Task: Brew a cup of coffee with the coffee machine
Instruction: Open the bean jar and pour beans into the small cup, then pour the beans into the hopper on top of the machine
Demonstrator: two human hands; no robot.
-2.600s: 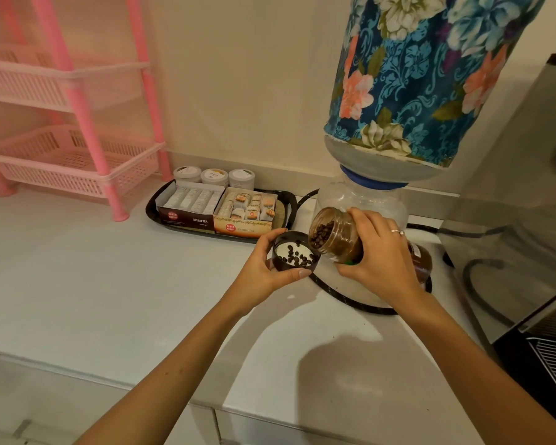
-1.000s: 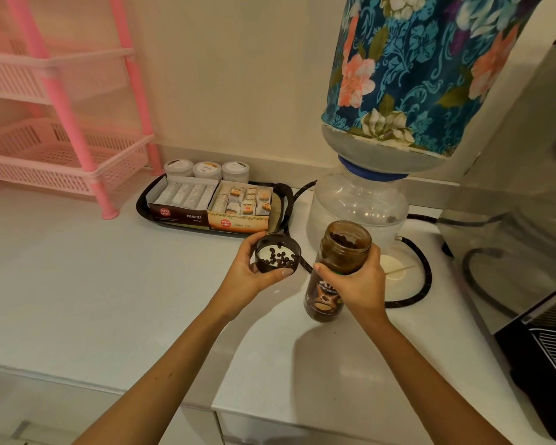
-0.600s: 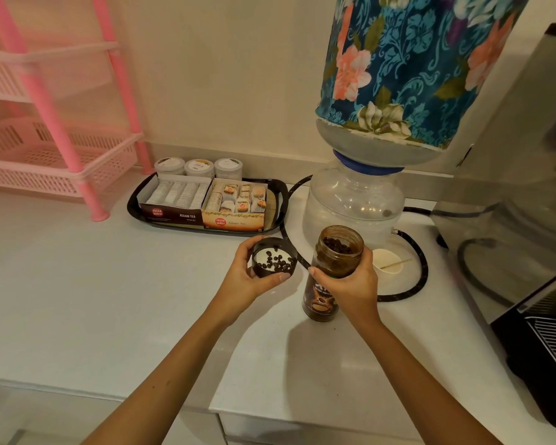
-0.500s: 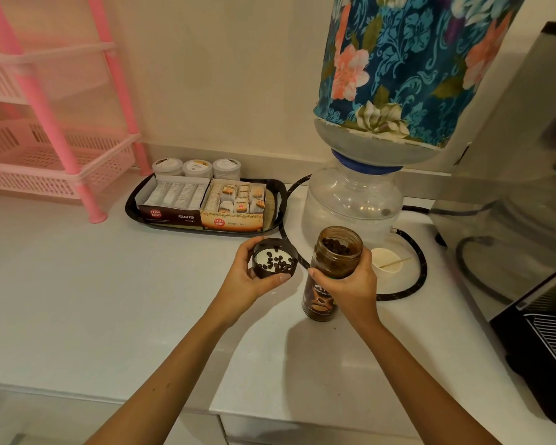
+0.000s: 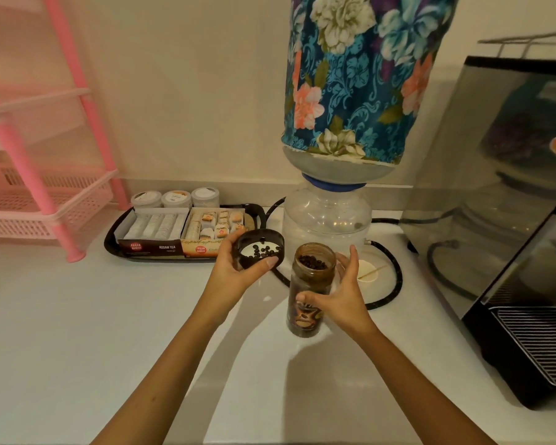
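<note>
An open glass jar of coffee beans (image 5: 309, 297) stands upright on the white counter (image 5: 77, 316). My right hand (image 5: 341, 293) is around it with fingers spread; only the thumb tip seems to touch the glass. My left hand (image 5: 235, 271) grips the dark jar lid (image 5: 260, 252), held upside down just left of the jar, with several coffee beans lying in it. The coffee machine (image 5: 507, 226) stands at the right, its drip grate (image 5: 540, 342) at the front.
A water dispenser bottle with a floral cover (image 5: 350, 91) stands behind the jar, a black cable (image 5: 395, 277) looped around its base. A black tray (image 5: 113, 242) with tea boxes and small tubs sits at the back left. A pink plastic rack (image 5: 39, 187) stands far left.
My right hand tipped the jar back upright, set it on the counter and has now loosened its grip, fingers spreading. The lid with beans stays in my left hand.
</note>
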